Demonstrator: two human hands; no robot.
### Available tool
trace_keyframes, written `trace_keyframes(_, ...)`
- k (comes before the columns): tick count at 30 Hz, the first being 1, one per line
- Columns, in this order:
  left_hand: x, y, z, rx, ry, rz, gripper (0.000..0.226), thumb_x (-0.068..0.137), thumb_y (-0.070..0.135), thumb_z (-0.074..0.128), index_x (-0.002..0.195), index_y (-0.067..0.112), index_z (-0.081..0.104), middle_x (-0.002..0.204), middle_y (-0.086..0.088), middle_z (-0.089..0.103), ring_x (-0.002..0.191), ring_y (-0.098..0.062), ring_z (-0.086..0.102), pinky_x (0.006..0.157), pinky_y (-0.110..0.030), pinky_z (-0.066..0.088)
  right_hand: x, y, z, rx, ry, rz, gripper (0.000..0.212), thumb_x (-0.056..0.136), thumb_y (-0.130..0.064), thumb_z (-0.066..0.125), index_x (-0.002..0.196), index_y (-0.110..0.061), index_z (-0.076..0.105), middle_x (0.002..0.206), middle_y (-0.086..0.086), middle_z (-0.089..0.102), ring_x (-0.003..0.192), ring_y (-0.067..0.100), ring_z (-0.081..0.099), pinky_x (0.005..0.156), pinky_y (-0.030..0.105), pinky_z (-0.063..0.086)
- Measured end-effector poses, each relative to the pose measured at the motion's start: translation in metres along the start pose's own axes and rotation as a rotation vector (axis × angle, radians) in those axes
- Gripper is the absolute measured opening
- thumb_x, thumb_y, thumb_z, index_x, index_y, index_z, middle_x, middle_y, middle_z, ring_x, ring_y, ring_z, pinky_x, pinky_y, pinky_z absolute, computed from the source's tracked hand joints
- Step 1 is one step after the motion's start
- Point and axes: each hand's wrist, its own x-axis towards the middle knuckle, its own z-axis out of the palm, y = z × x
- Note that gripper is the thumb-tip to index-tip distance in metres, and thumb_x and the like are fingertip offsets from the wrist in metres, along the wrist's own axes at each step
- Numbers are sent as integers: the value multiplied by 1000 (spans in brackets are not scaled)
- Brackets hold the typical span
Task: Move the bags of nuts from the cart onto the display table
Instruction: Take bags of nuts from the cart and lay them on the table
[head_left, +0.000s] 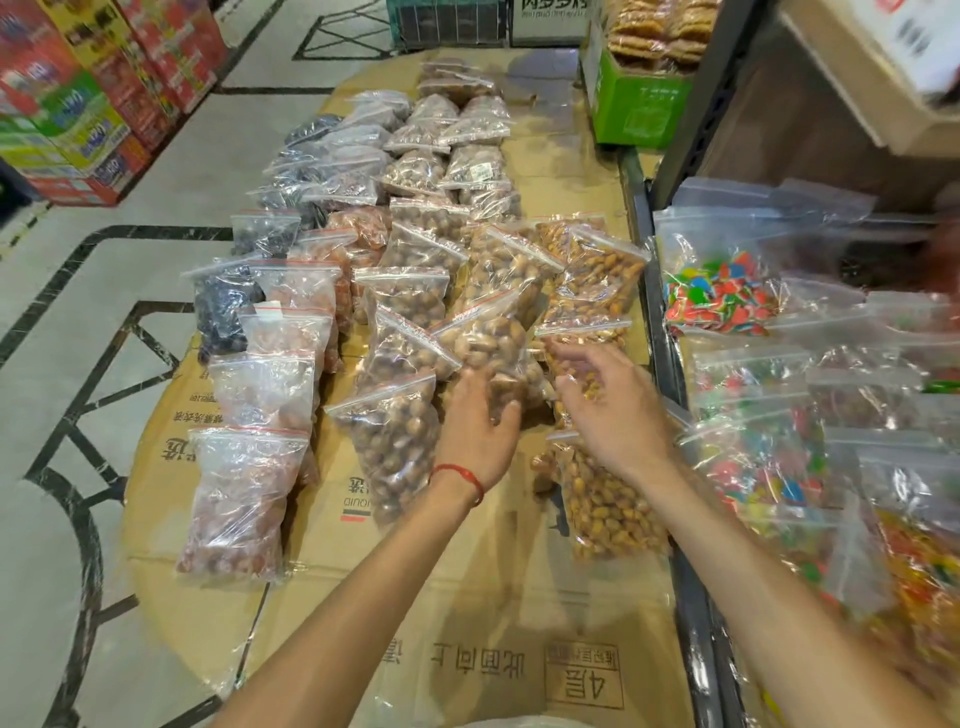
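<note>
Fingers (506, 413) of the left hand (475, 431) curl around the lower end of a bag of nuts (485, 343) at centre frame, holding it where it leans on its neighbours. The right hand (615, 410) hovers just beside it, its fingers loosely spread and gripping nothing. This looks like the placing step: the bag is already over the bench (467, 597) and is being settled into its row. The next move probably calls for letting go cleanly so the slippery stack does not slide, then turning to the cart (693, 561) at the right edge for another bag.

Pale stone floor (130, 156) with dark inlaid lines fills the left of the frame. Flattened cardboard covers the bench, which carries rows of zip bags running up the middle. The cart holds mostly bags of coloured sweets (722, 291), so picking out nuts will take a look. Stacked printed cartons (78, 93) stand at upper left, and a green box (639, 104) at upper right. A red string (460, 475) circles the left wrist.
</note>
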Motion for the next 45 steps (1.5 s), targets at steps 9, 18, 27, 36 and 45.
trace_keyframes(9, -68, 15, -22, 760, 28, 331, 51, 99, 47, 43, 140, 18, 52, 141, -7, 55, 124, -31, 54, 91, -47, 54, -79, 22, -25, -433, 102, -160, 48, 97, -39, 66, 139, -15, 65, 139, 4, 65, 132, 25, 55, 111, 44, 46)
trace_keyframes(18, -120, 16, -12, 866, -9, 671, 52, 97, 50, 52, 137, 18, 58, 139, -7, 61, 130, -30, 54, 95, -45, 48, -169, 25, -37, -578, 115, -96, 58, 96, -50, 56, 144, -18, 60, 149, 6, 57, 141, 28, 48, 121, 47, 36)
trace_keyframes(27, -171, 4, -8, 887, -168, 873, 63, 100, 58, 36, 148, 21, 52, 152, -8, 53, 142, -32, 46, 106, -51, 44, -292, 22, -23, -702, 308, 158, 54, 97, -50, 55, 138, -15, 64, 145, 11, 61, 141, 35, 49, 117, 49, 37)
trace_keyframes(36, -253, 2, 39, 813, -466, 1216, 60, 99, 57, 41, 142, 19, 58, 147, -9, 57, 136, -33, 51, 106, -51, 42, -438, 14, -14, -810, 362, 537, 61, 96, -55, 52, 142, -18, 64, 150, 10, 60, 144, 33, 48, 117, 46, 32)
trace_keyframes(45, -350, 54, 115, 795, -584, 1515, 56, 97, 57, 47, 139, 20, 56, 140, -9, 60, 127, -33, 56, 100, -49, 46, -559, 44, -50, -868, 519, 767, 60, 95, -56, 50, 139, -17, 64, 143, 10, 62, 135, 32, 54, 112, 49, 40)
